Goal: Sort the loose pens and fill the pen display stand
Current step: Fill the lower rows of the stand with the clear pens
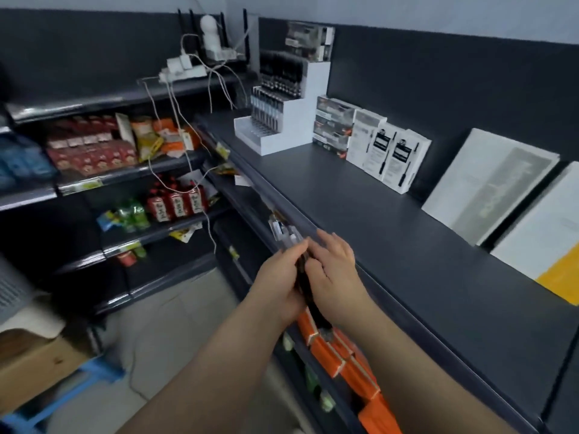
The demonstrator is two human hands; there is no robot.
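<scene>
Beside the shelf point(391, 220), hands point(277, 278) point(333, 274) grip pens point(315, 311).

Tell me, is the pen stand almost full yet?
Not quite. The white stand already has rows of pens in its upper steps, but the lowest front step looks empty. The left hand and right hand hold a bunch of pens by the shelf edge, away from the stand. Those are yet to go in.

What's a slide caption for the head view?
Sorting: left hand and right hand grip pens at shelf edge; stand beyond.
</scene>
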